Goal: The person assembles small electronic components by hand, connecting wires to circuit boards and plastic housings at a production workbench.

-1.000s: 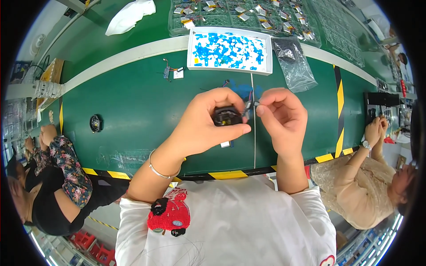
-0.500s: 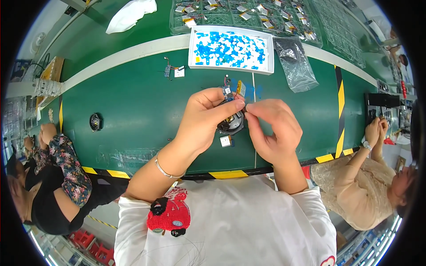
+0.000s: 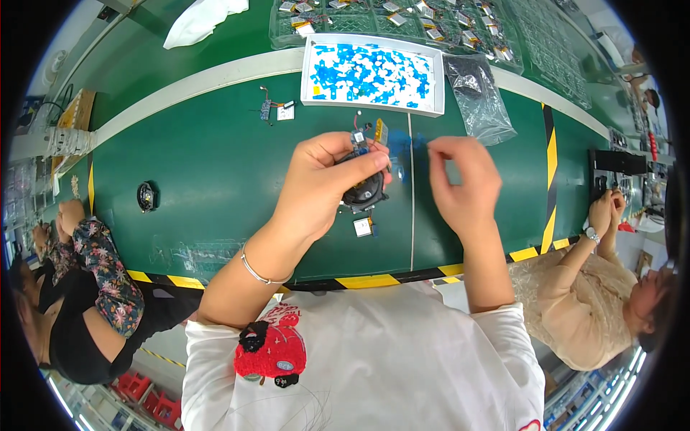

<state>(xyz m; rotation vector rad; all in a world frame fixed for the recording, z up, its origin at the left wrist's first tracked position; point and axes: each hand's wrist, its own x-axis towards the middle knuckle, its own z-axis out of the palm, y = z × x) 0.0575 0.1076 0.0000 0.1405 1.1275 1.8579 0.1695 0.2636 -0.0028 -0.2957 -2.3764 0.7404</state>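
Note:
My left hand [image 3: 320,176] grips a round black device housing [image 3: 365,192] between thumb and fingers. A small circuit board [image 3: 359,136] and a yellow-edged battery pack [image 3: 381,131] stick up from its far side, with thin wires. My fingers hide part of the housing. Apart from it, to the right, my right hand [image 3: 466,183] hovers over the table with thumb and forefinger tips together; anything in that pinch is too small to make out. Just below the housing lies a small white battery pack [image 3: 364,227]. Small blue pieces [image 3: 410,141] lie between my hands.
A white box [image 3: 302,80] of blue and white bits stands at the back, beside a clear plastic bag [image 3: 483,108]. Behind are clear trays [image 3: 359,32] of batteries. Another black housing [image 3: 147,196] and a wired board [image 3: 266,109] lie left. People sit at both sides.
My right hand has drawn away from the housing to the right. My left hand has shifted slightly left with the housing, whose dark round face now shows more.

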